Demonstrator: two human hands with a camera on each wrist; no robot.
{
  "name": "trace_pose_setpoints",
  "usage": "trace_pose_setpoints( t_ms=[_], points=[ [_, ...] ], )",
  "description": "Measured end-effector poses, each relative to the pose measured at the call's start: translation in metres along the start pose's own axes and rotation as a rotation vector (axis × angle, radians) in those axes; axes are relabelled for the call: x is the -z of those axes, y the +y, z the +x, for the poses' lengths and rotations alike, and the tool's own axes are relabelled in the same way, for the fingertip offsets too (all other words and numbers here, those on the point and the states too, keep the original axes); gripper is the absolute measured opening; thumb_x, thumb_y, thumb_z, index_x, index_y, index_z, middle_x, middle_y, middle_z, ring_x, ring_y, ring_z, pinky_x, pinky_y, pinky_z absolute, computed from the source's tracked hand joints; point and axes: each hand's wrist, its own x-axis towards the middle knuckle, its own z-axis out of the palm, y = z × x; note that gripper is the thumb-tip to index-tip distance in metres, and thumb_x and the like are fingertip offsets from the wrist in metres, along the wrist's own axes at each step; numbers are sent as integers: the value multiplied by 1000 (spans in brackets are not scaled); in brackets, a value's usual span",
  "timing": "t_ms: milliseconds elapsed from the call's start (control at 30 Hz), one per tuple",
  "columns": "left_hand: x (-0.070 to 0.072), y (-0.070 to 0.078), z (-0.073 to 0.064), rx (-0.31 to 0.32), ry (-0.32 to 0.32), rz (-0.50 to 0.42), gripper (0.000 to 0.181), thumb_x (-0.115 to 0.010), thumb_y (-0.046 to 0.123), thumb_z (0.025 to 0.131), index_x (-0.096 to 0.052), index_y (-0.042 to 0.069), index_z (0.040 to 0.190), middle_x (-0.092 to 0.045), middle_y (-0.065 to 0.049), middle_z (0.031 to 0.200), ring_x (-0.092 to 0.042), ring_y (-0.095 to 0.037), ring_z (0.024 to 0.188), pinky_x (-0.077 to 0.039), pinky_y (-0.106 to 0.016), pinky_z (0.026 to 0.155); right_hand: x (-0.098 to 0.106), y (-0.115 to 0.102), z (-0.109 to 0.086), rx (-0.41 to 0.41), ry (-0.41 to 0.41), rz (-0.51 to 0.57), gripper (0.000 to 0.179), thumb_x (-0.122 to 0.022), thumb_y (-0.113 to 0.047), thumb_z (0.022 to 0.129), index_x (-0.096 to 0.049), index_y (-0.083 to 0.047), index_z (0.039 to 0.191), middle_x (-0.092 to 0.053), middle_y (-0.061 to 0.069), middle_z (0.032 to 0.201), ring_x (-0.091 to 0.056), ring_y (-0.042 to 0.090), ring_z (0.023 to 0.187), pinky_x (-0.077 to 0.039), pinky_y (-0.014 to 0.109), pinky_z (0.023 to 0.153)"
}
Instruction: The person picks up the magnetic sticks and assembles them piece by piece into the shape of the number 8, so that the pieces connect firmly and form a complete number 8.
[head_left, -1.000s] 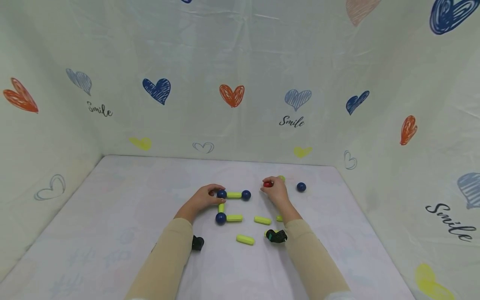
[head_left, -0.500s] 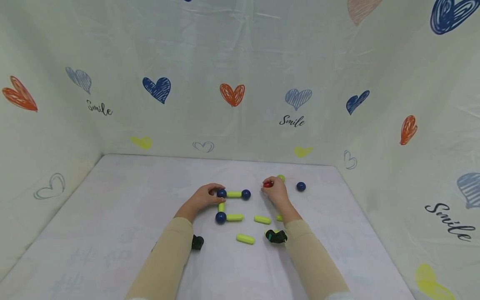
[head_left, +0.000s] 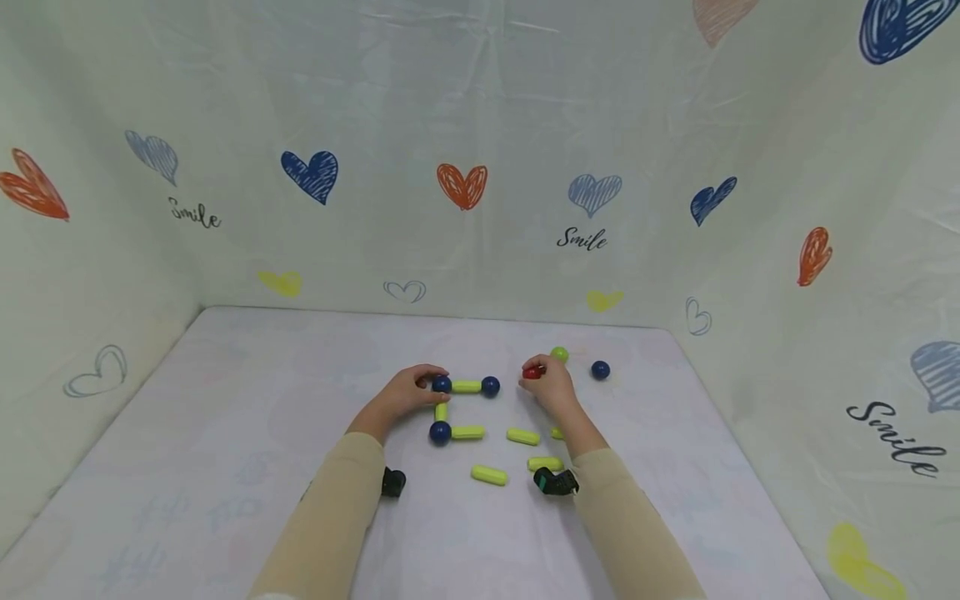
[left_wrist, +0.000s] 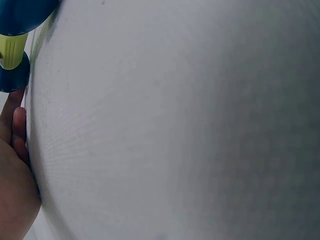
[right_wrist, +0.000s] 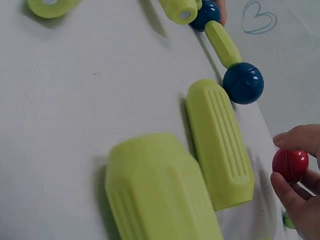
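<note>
My left hand [head_left: 401, 395] pinches the far-left blue ball [head_left: 442, 384] of a C-shaped build of balls and yellow-green rods. One rod [head_left: 467, 387] runs right from it to a second blue ball [head_left: 491, 386]. Another leads toward me to the near corner ball [head_left: 440, 432], where a third rod [head_left: 468, 432] points right. Between thumb and fingers, my right hand [head_left: 553, 390] holds a red ball [right_wrist: 291, 165], to the right of the build. In the left wrist view, the near corner ball [left_wrist: 22, 15] and part of my left hand [left_wrist: 15, 185] show at the edge.
Loose yellow-green rods lie right of the build and nearer me, among them one in the middle [head_left: 522, 437] and one in front [head_left: 489, 475]. A green ball [head_left: 559, 354] and a blue ball [head_left: 600, 370] sit beyond my right hand. A heart-printed curtain [head_left: 525, 275] borders the table.
My right hand has shifted slightly toward me with the red ball, uncovering more of the green ball and a loose rod by the wrist. My left hand keeps its hold on the build.
</note>
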Motion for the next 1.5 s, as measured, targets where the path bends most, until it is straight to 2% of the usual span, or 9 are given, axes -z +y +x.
trace_pose_setpoints(
  t_ms=[300,600,967,1500],
  points=[
    [1,-1,1,-8,-2,-2,48,-80,25,82,-65,18,126,-58,-6,124,-46,-26,108,-39,-45,96,2,-5,-18,7,-24,33,27,-76,-5,83,-62,-8,106,-58,13,113,-54,29,102,-51,40,85],
    [1,-4,5,-12,-13,-16,47,-81,25,82,-65,17,125,-58,-6,126,-46,-27,111,-39,-46,99,-2,-4,-35,83,-16,36,25,-75,-2,83,-60,-7,102,-60,12,107,-55,26,96,-49,36,77],
    [0,-5,5,3,-14,-29,48,-81,27,81,-65,18,125,-58,-7,128,-47,-28,115,-38,-48,102,-6,-9,-52,92,-39,45,28,-72,6,82,-61,-8,103,-61,10,112,-57,29,104,-50,42,89],
    [-1,-4,6,8,-7,-26,47,-81,26,81,-65,18,125,-58,-6,128,-46,-28,115,-37,-47,102,-17,-14,-66,146,-97,110,34,-72,3,84,-59,-7,114,-63,11,114,-60,27,106,-50,39,90]
  ],
)
